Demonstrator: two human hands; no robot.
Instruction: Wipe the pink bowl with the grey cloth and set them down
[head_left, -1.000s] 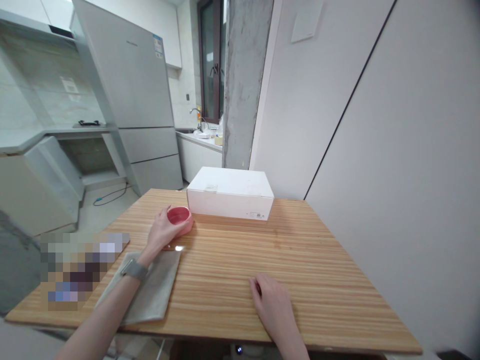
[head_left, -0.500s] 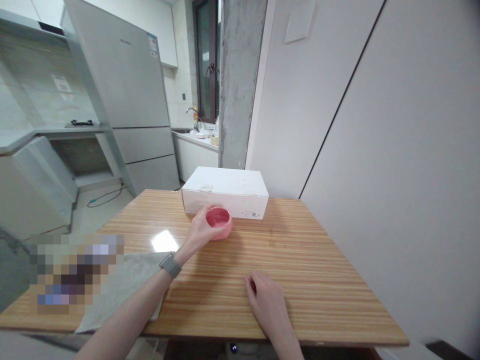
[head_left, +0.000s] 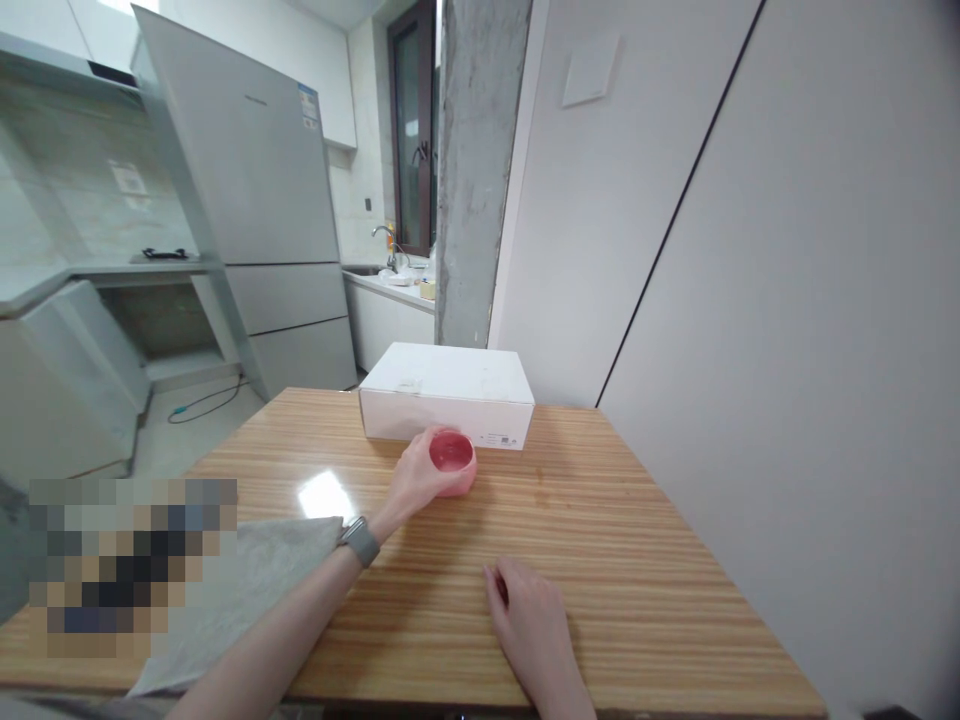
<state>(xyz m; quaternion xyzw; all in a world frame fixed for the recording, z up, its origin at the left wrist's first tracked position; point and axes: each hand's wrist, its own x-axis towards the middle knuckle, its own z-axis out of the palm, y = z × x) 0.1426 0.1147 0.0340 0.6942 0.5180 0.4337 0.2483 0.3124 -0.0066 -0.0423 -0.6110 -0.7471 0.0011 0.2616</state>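
My left hand [head_left: 416,480] is wrapped round a small pink bowl [head_left: 453,460] on the wooden table [head_left: 637,560], just in front of a closed white box [head_left: 442,405]. The bowl stands upright and looks empty. A grey watch sits on my left wrist. My right hand [head_left: 529,620] lies flat on the table near the front edge, fingers loosely stretched, holding nothing.
A grey cloth [head_left: 240,590] lies at the table's front left, beside a blurred patch. A white wall runs along the table's right side. Beyond the table are a concrete pillar [head_left: 472,170], a tall fridge [head_left: 255,200] and a kitchen counter with a sink.
My left hand has slid the pink bowl to the right, from the cloth's far corner to the middle, in front of the white box. My right hand has stayed put.
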